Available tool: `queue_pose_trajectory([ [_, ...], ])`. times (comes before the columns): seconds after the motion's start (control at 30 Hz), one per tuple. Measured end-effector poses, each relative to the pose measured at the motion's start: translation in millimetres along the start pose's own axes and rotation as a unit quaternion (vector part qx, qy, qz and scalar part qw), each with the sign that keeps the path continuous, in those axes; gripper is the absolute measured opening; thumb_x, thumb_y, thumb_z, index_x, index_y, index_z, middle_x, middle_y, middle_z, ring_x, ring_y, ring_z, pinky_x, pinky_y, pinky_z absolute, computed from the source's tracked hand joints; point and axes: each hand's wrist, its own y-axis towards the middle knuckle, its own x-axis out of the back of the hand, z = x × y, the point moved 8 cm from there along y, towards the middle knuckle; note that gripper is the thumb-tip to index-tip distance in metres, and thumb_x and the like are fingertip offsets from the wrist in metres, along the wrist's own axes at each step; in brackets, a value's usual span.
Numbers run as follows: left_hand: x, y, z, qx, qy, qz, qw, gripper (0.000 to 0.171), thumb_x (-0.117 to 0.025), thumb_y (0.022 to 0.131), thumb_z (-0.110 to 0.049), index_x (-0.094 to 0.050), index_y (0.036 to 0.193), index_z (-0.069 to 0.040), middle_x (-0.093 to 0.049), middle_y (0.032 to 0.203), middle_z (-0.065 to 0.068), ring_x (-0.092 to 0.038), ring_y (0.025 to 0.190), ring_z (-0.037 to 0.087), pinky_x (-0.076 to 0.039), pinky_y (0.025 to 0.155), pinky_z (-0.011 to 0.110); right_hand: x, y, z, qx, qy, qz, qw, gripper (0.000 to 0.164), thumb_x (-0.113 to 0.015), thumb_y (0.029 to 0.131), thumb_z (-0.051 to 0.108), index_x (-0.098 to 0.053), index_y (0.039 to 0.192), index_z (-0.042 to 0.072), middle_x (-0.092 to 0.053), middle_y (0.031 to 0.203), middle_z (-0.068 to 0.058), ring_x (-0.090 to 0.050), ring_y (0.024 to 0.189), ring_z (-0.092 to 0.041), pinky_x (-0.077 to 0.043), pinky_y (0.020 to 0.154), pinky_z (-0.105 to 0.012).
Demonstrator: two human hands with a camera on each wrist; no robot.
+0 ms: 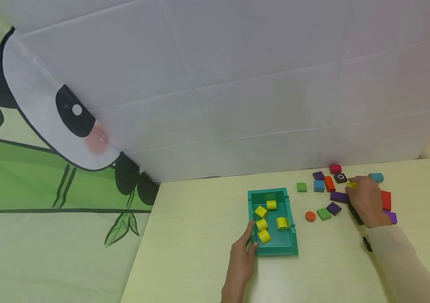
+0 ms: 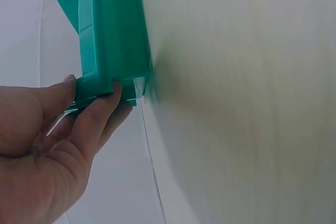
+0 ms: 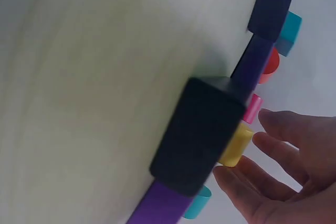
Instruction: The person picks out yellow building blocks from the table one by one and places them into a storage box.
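My left hand (image 1: 241, 261) grips the near left wall of a teal plastic tray (image 1: 293, 242). In the left wrist view, the thumb and fingers (image 2: 97, 116) pinch the tray's rim. Several yellow blocks (image 1: 261, 224), some of them short cylinders, lie inside the tray. My right hand (image 1: 368, 200) reaches into the loose blocks, fingertips right at another yellow block (image 3: 239, 145). In the right wrist view, its thumb and fingers are spread around that piece, with a gap beside the thumb. A dark block (image 3: 197, 135) in front hides part of the yellow one.
Around the right hand lie purple (image 1: 339, 197), red (image 1: 386, 200), blue (image 1: 319, 186) and green (image 1: 324, 214) blocks, plus an orange disc (image 1: 310, 216). A small black item (image 1: 367, 244) is beside the right sleeve. A white cloth (image 1: 237, 105) hangs behind the table (image 1: 184, 235).
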Motion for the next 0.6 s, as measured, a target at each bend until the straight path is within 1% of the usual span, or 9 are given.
queue_pose_trajectory([
  [0.17,-1.0,0.8,1.4,0.001,-0.001,-0.001,1.0000,0.066,-0.057,0.089,-0.008,-0.027,0.139,-0.039,-0.034,0.138,-0.011,-0.030,0.123,0.009,-0.034,0.102,0.040,-2.7,1.9,-3.7,-0.006,-0.011,0.002,1.000,0.024,-0.060,0.083,0.005,-0.059,0.101,-0.011,-0.056,0.101,-0.033,-0.051,0.080,-0.039,-0.050,0.062,-0.052],
  [0.4,-0.6,0.7,0.3,0.001,0.000,-0.002,1.0000,0.066,-0.057,0.089,-0.008,-0.027,0.139,-0.038,-0.034,0.138,-0.010,-0.030,0.123,0.010,-0.034,0.103,0.040,-6.8,4.8,-8.8,-0.026,-0.013,0.013,0.999,0.023,-0.057,0.085,0.003,-0.058,0.103,-0.011,-0.056,0.101,-0.033,-0.051,0.081,-0.040,-0.050,0.067,-0.055],
  [0.5,-1.1,0.8,0.3,0.004,0.001,0.000,1.0000,0.066,-0.057,0.089,-0.008,-0.027,0.139,-0.039,-0.034,0.138,-0.011,-0.030,0.123,0.010,-0.034,0.103,0.040,-6.9,4.9,-9.4,-0.032,-0.013,0.019,0.999,0.022,-0.054,0.085,0.002,-0.058,0.103,-0.011,-0.055,0.100,-0.033,-0.051,0.078,-0.039,-0.051,0.066,-0.054],
  [0.6,-1.7,0.8,0.8,0.003,0.000,0.001,1.0000,0.066,-0.057,0.089,-0.008,-0.026,0.139,-0.039,-0.034,0.138,-0.010,-0.030,0.123,0.010,-0.034,0.103,0.040,-6.0,4.1,-10.0,-0.035,-0.010,0.022,0.999,0.022,-0.052,0.085,0.002,-0.058,0.102,-0.011,-0.056,0.098,-0.032,-0.051,0.073,-0.036,-0.051,0.062,-0.051],
])
